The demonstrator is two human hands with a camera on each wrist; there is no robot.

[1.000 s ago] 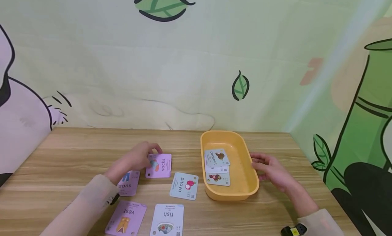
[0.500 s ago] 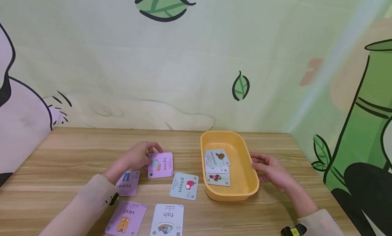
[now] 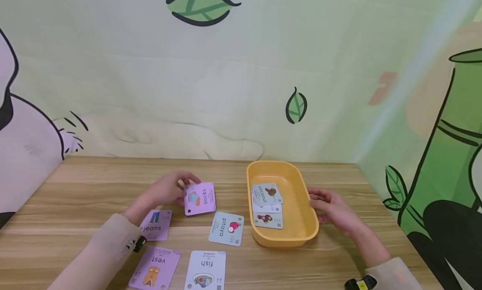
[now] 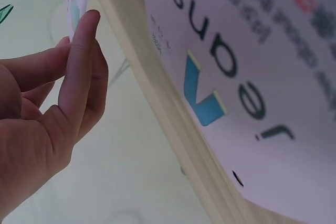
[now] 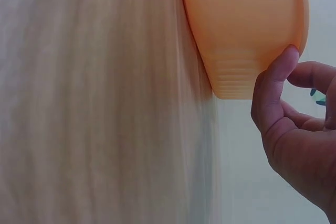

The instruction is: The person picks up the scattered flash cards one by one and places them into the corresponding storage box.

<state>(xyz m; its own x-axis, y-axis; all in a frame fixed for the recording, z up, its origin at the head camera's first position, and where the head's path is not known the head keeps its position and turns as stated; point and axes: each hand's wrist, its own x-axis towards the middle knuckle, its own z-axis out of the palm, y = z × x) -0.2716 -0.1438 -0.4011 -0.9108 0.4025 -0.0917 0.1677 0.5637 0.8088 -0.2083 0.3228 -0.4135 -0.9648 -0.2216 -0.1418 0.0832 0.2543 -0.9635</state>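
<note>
1. The table has a wood-grain surface with pale, streaky bands; behind it hangs a faintly creased sheet printed with leaves.
2. The tray is smooth, yellow-orange and plastic-looking, oblong with rounded corners; the right wrist view shows fine ridges on its outer wall.
3. The right hand touches the tray's outer right side, fingers loosely bent; whether they grip the rim cannot be told.
4. Inside the tray, along its left side, overlapping cards lie with the coconut card uppermost.
5. The pitaya card lies between the left hand's card and the tray; the fish card and vest card lie nearer the person.
6. The left forearm partly covers the jeans card.
7. The left hand pinches the socks card by its left edge, slightly raised and tilted above the table, left of the tray.
8. That card is thin, purple and round-cornered, with pictured socks, a sideways word and a corner hole.
</note>
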